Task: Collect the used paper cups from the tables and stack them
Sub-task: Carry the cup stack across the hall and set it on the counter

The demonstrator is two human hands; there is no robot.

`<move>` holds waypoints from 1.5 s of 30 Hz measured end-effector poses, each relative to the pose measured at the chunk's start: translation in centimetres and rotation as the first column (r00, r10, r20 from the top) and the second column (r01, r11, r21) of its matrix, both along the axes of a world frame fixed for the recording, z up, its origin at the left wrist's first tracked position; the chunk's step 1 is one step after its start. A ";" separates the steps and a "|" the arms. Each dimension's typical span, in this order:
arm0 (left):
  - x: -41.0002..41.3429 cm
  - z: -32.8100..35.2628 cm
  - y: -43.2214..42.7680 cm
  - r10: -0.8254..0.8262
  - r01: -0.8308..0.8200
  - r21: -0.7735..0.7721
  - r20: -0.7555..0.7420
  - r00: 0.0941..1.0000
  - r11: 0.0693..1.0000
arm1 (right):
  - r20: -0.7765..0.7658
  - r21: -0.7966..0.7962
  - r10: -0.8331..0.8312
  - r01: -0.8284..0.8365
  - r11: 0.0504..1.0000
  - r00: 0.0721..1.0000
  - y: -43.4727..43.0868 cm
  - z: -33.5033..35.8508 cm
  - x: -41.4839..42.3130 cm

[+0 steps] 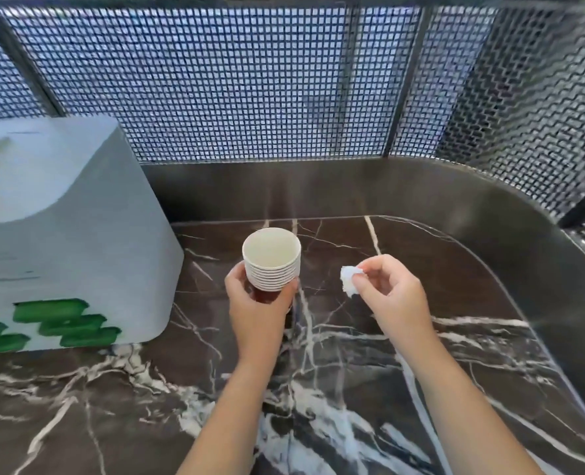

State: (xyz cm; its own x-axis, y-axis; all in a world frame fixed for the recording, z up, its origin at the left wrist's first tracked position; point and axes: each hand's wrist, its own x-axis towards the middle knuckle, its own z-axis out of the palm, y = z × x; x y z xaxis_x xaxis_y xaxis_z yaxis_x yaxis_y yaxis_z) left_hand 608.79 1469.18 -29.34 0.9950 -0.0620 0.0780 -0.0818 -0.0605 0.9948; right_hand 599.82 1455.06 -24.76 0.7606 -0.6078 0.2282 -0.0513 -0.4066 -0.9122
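My left hand (258, 308) grips a stack of several nested paper cups (272, 260) from below, held upright above the dark marble table (352, 371). The top cup's white inside looks empty, and the stacked rims show as white rings. My right hand (392, 293) pinches a small crumpled white tissue (348, 281) between thumb and fingertips, a little to the right of the stack and apart from it.
A large white box with green markings (65, 234) stands on the table at the left. A dark raised metal rim (490, 200) curves round the table's far and right sides, with a black mesh fence (250, 80) above it.
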 end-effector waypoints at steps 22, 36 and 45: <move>10.7 -0.6 -8.8 0.207 -0.203 -0.069 0.051 0.977 0.977 | 0.067 0.039 -0.053 0.051 0.998 0.996 -4.8 -2.3 8.4; 12.2 -0.9 -9.8 0.203 -0.208 0.052 0.095 0.975 0.977 | 0.084 0.069 -0.071 0.065 0.995 0.994 -5.1 -2.8 9.2; 8.6 -0.4 -6.9 0.055 -0.074 0.172 0.117 0.992 0.982 | 0.028 0.097 -0.089 0.086 0.992 0.996 -4.3 -3.0 5.7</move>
